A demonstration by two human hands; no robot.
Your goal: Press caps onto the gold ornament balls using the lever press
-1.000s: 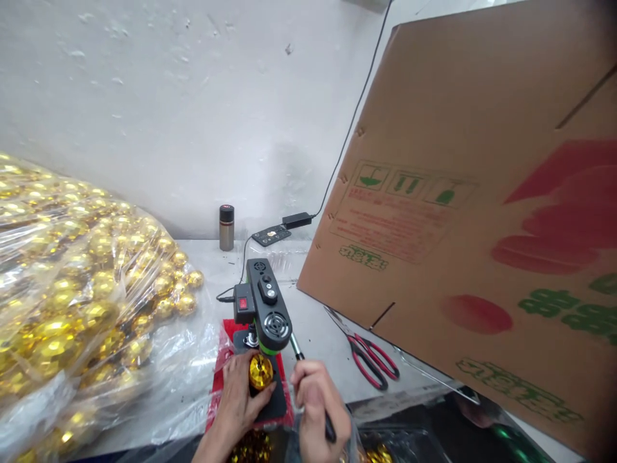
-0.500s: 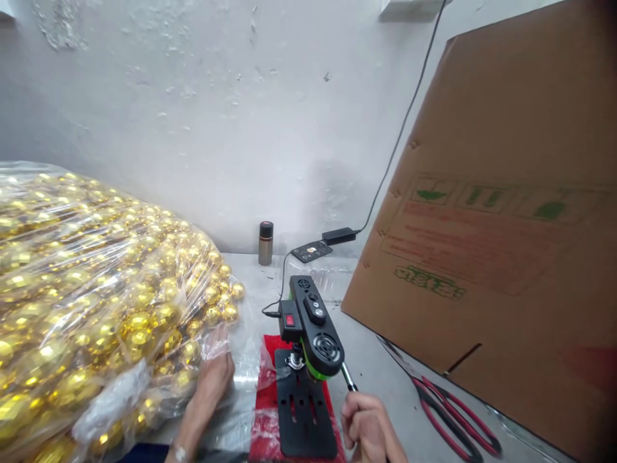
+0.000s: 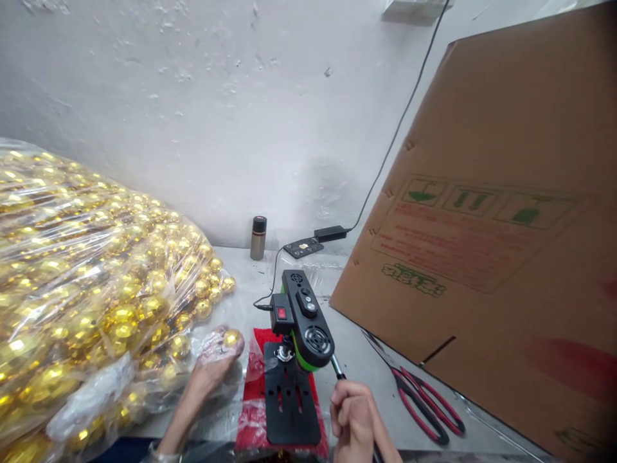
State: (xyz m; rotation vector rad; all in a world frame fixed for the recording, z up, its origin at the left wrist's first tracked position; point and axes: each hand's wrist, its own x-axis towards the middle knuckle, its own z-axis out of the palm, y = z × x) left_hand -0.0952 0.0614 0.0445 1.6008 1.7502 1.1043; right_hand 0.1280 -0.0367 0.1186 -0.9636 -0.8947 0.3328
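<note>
My left hand (image 3: 218,354) is at the edge of the clear plastic bag, plastic over its fingers. It is closed on a shiny gold ball (image 3: 231,338). More gold balls (image 3: 120,315) fill the big bag beside it. My right hand (image 3: 354,411) is wrapped round the black handle of a thin tool with a metal shaft (image 3: 338,366); its tip is hidden. Between my hands a black-and-green device (image 3: 308,318) with round grilles stands on a slotted black plate (image 3: 292,421). Under the plate lies a red sheet (image 3: 253,399) with clear plastic over it.
Red-and-black-handled scissors (image 3: 429,405) lie at right, before a large cardboard box (image 3: 482,193). Near the wall stand a small black-capped bottle (image 3: 258,239), a black card (image 3: 303,247) and a power adapter (image 3: 331,232). Its cable (image 3: 405,122) runs up the wall.
My left hand has turned and now shows a gold ball in its fingers, away from the heap. My right hand keeps its tool. The whole view has shifted slightly.
</note>
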